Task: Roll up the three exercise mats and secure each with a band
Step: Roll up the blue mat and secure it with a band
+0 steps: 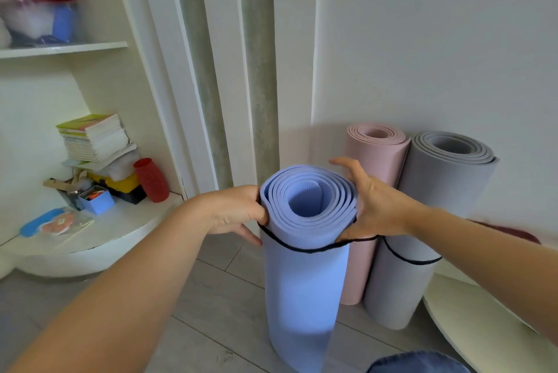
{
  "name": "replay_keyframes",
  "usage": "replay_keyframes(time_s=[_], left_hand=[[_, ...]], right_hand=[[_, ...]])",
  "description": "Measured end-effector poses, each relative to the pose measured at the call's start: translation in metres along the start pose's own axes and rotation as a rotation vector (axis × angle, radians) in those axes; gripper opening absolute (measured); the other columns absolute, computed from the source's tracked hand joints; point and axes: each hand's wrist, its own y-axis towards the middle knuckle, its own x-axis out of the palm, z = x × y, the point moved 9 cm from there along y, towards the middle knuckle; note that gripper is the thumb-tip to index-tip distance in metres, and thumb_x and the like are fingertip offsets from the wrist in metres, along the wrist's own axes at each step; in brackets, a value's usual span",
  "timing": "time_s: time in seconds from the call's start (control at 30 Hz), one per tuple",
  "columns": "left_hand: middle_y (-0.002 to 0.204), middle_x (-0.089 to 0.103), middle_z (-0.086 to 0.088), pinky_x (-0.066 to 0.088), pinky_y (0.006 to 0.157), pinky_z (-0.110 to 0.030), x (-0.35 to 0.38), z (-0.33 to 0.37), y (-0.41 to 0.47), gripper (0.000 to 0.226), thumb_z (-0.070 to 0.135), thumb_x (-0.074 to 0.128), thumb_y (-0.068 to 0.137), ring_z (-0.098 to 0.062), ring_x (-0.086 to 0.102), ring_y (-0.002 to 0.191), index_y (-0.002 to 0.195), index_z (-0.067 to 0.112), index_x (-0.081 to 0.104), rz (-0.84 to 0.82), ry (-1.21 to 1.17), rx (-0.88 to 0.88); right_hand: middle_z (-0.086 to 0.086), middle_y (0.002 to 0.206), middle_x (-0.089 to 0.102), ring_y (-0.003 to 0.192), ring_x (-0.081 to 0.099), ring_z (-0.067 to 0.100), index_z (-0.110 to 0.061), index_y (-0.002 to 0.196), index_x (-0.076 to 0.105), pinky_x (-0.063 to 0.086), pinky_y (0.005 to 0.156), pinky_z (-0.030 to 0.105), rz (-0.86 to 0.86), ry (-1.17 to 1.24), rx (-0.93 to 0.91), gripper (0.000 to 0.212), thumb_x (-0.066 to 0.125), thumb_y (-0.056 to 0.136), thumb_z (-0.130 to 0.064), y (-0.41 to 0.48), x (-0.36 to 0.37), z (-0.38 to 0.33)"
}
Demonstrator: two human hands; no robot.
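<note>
Left hand (238, 212) and right hand (368, 203) clamp the upright blue mat (305, 270), stretching the black band (305, 249) around it; best eased down evenly, keeping the roll tight

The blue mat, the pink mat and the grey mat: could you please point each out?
blue mat (305, 288), head view, front of the roll below its band.
pink mat (382, 161), head view, upper side wall.
grey mat (422, 215), head view, side wall above its band.

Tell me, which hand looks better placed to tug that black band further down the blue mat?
Probably the right hand: the black band stretches out to its fingers, while the left hand steadies the blue mat.
</note>
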Motion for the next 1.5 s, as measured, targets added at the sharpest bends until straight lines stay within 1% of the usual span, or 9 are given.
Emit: replay_keyframes(time_s=[0.1,0.2,0.37,0.47,0.53,0.7,0.9,1.1,1.5], left_hand=[[0.12,0.061,-0.001,0.057,0.082,-0.047,-0.006,-0.009,0.0,0.05,-0.014,0.048,0.086,-0.021,0.062,0.106,0.12,0.023,0.056,0.091,-0.05,-0.048],[0.123,0.057,0.001,0.058,0.077,-0.043,-0.011,-0.024,0.0,0.051,-0.003,0.048,0.09,-0.023,0.065,0.099,0.129,0.029,0.044,0.201,0.074,-0.11],[0.114,0.059,-0.001,0.058,0.075,-0.042,-0.011,-0.048,0.001,0.05,0.006,0.045,0.09,-0.02,0.069,0.087,0.133,0.029,0.035,0.314,0.154,-0.116],[0.114,0.059,-0.001,0.057,0.071,-0.039,-0.008,-0.062,0.002,0.051,0.006,0.042,0.092,-0.018,0.07,0.081,0.134,0.032,0.033,0.348,0.096,-0.119],[0.115,0.057,0.0,0.057,0.07,-0.039,-0.008,-0.073,0.005,0.054,0.008,0.045,0.091,-0.018,0.069,0.08,0.136,0.035,0.031,0.383,0.17,-0.119],[0.11,0.06,-0.011,0.052,0.077,-0.04,-0.012,-0.088,0.014,0.055,0.027,0.059,0.078,-0.028,0.061,0.093,0.13,0.022,0.042,0.515,0.449,0.011],[0.123,0.054,-0.007,0.044,0.083,-0.031,0.012,-0.124,0.038,0.066,0.015,0.061,0.082,-0.025,0.052,0.111,0.141,0.027,0.035,0.473,0.316,0.043],[0.13,0.054,-0.002,0.046,0.095,-0.041,0.029,-0.173,0.059,0.074,0.019,0.065,0.082,-0.026,0.049,0.121,0.144,0.036,0.028,0.428,0.256,-0.043],[0.122,0.056,-0.01,0.048,0.082,-0.038,0.033,-0.235,0.109,0.068,0.02,0.055,0.087,-0.029,0.055,0.106,0.146,0.034,0.025,0.423,0.311,-0.179]], right_hand=[[-0.002,0.121,0.06,0.112,0.052,0.02,-0.039,0.14,-0.021,0.031,0.094,0.015,0.018,-0.104,0.005,0.134,0.085,0.058,-0.047,-0.001,0.003,0.004],[0.008,0.13,0.056,0.124,0.042,0.029,-0.032,0.141,-0.023,0.022,0.099,0.018,0.066,-0.241,0.014,0.134,0.078,0.057,-0.062,0.001,0.002,0.012],[-0.002,0.125,0.06,0.11,0.056,0.017,-0.033,0.149,-0.008,0.045,0.096,0.033,0.104,0.024,0.047,0.127,0.076,0.058,-0.062,-0.006,0.025,0.028],[-0.026,0.102,0.058,0.085,0.056,-0.006,-0.027,0.149,0.014,0.044,0.073,0.014,0.137,0.083,-0.011,0.103,0.073,0.07,-0.057,-0.01,0.04,0.029],[-0.033,0.1,0.051,0.082,0.053,-0.007,-0.026,0.147,0.02,0.041,0.073,0.007,0.139,0.096,-0.027,0.093,0.066,0.073,-0.06,-0.013,0.049,0.03],[-0.02,0.119,0.05,0.099,0.053,0.006,-0.024,0.137,0.033,0.046,0.09,0.034,0.084,0.093,0.009,0.075,0.068,0.077,-0.051,-0.016,0.058,0.045],[-0.003,0.123,0.059,0.099,0.058,0.019,-0.02,0.109,0.069,0.051,0.081,0.035,-0.022,-0.218,-0.115,0.035,0.069,0.082,-0.042,-0.029,0.091,0.057],[0.001,0.138,0.051,0.133,0.039,0.022,-0.024,0.119,0.067,0.023,0.112,0.032,-0.223,-0.434,-0.087,0.056,0.036,0.088,-0.06,-0.027,0.137,0.088],[-0.013,0.143,0.036,0.12,0.046,0.013,-0.03,0.129,0.056,0.039,0.092,0.026,-0.441,-0.215,0.236,0.042,0.047,0.093,-0.05,-0.011,0.216,0.141]])
